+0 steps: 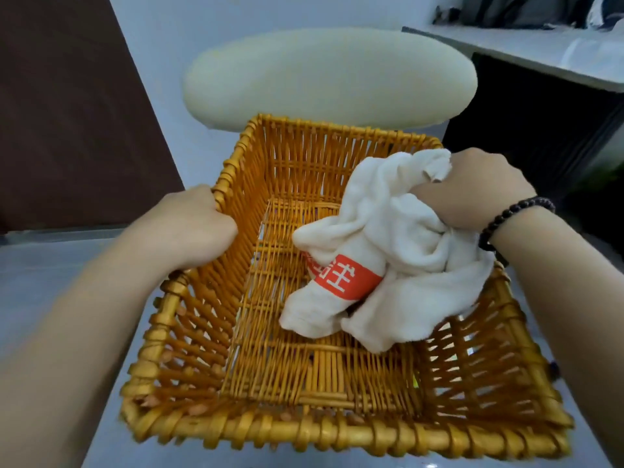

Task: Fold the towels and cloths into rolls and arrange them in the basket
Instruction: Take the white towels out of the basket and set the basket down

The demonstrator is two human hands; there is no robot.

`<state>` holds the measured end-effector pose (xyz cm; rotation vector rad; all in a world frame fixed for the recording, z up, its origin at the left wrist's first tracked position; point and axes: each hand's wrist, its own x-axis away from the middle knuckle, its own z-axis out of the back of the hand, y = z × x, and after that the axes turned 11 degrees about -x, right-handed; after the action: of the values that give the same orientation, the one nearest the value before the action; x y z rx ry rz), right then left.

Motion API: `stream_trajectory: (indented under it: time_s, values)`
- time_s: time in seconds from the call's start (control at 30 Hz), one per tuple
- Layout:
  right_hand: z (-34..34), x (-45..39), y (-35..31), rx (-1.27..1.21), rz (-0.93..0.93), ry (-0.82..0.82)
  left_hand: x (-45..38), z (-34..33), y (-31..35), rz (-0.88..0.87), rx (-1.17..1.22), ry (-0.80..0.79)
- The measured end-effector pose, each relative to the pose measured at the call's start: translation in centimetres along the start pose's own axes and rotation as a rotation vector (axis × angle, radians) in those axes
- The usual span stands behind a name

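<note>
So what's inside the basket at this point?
Only a crumpled white towel with an orange band, gripped by the right hand and hanging into the basket. The left hand holds the rim. The floor under the towel is hidden.

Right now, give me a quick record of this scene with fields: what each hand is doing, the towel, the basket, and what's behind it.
left hand: left hand grips the left rim of the orange woven wicker basket
right hand: right hand clutches the bunched white towel with an orange printed band
towel state: crumpled, not rolled, hanging down into the basket's right side
basket contents: only that towel is visible
behind basket: pale oval cushioned seat
wrist: dark beaded bracelet on the right wrist
</note>
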<state>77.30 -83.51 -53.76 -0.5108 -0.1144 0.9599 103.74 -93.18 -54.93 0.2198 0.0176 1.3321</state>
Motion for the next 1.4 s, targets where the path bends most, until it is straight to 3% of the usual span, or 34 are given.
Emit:
stream_trajectory:
  time_s: [0.47, 0.6, 0.77, 0.97, 1.2, 1.4]
  values:
    - [7.1, 9.9, -1.5, -0.174, 0.137, 0.169, 11.4, 1.6, -2.5, -0.006, 0.362, 0.148]
    - [10.0, 13.3, -2.0, -0.248, 0.133, 0.119, 15.1, 2.5, -3.7, -0.012, 0.446, 0.095]
    - [11.6, 16.5, -2.2, -0.123, 0.101, -0.067, 18.8, 2.7, -4.6, -0.037, 0.443, 0.106]
    - [11.9, 20.5, -0.6, -0.188, 0.092, -0.026, 21.5, 2.2, -5.4, -0.083, 0.379, 0.173]
    - [10.9, 26.3, 3.4, -0.188, 0.064, 0.034, 24.6, -3.2, -4.4, -0.091, 0.448, 0.167]
    - [8.3, 27.3, 5.4, -0.136, 0.153, 0.071, 30.0, -9.3, -4.0, -0.015, 0.614, 0.184]
